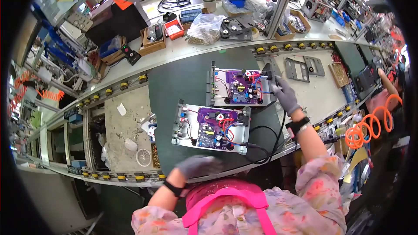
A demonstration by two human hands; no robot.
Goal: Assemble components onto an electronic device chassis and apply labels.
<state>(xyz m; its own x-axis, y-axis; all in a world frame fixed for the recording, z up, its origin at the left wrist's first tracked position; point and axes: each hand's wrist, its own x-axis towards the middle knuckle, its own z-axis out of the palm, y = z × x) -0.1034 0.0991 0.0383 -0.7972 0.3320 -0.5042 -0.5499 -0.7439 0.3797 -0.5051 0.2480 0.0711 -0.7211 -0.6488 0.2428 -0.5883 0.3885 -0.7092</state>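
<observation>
Two open metal cases with purple circuit boards lie side by side on a dark green mat (170, 78). At the far case (221, 88), my right hand (286, 95) in a grey glove has its fingers against the black right end panel, seemingly gripping its edge. The near case (185, 126) sits closer to me, slightly left, its board carrying red and blue wires. A black cable (261, 150) runs from its right end and loops on the mat. My left hand (200, 166), also gloved, hovers by the mat's near edge, fingers stretched out and somewhat blurred, holding nothing visible.
Yellow-wheeled roller rails (124, 85) border the line. Grey frames (298, 69) and a box of small brass parts (338, 75) lie right. Behind stand a red bin (174, 29) and a clear bag (205, 29). An orange coiled hose (359, 135) hangs right; another person's hand (386, 82) shows beyond.
</observation>
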